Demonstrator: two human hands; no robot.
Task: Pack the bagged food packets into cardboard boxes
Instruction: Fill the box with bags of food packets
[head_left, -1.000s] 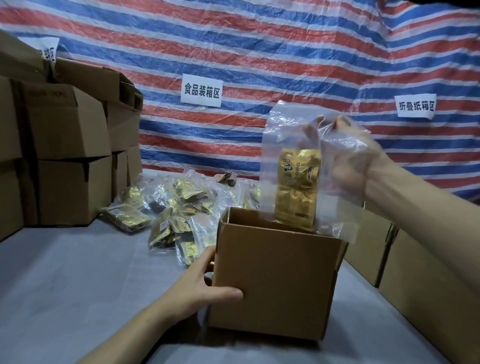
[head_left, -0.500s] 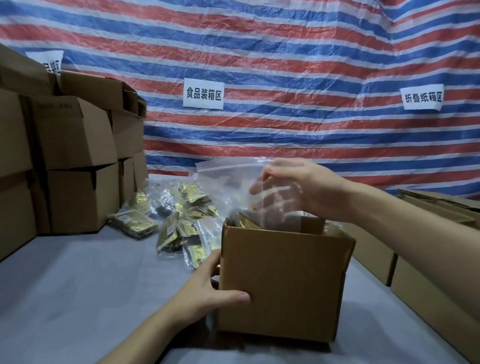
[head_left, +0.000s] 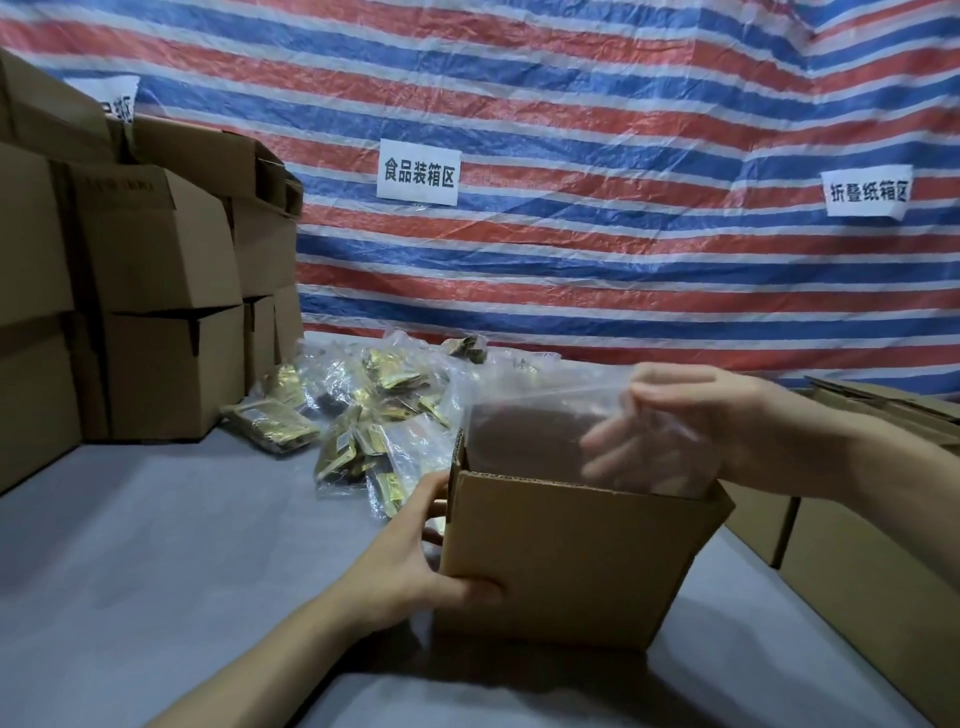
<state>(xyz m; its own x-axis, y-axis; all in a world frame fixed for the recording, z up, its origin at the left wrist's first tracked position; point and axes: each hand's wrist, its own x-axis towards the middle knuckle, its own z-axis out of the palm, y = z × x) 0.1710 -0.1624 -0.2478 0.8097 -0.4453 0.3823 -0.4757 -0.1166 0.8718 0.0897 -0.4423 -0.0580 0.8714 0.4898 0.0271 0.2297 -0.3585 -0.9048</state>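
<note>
At the left edge of the frame, stacked boxes (head_left: 156, 312) of brown cardboard stand closed on the grey table (head_left: 156, 571). Just right of them, in the middle left, lies the pile of bagged packets (head_left: 374, 415), gold sachets in clear plastic, loose on the table top.

Below that pile my left hand (head_left: 415, 566) grips the open box (head_left: 571, 561) by its near left corner. The thumb is pressed flat on the front face and the fingers are curled round the left side.

The box sits at lower centre with its top open. The clear bag (head_left: 545, 415) stands in that opening, its upper part above the rim and its lower part hidden behind the cardboard wall.

My right hand (head_left: 691, 410), at centre right, holds the bag by its top right edge. The thumb is on the near side, and the fingers show through the plastic, blurred.

Behind it all hangs a striped tarp (head_left: 623, 260) with a white sign (head_left: 418, 172) at upper centre and a second sign (head_left: 866, 191) at upper right. More boxes at the right (head_left: 857, 582) stand low along that edge.
</note>
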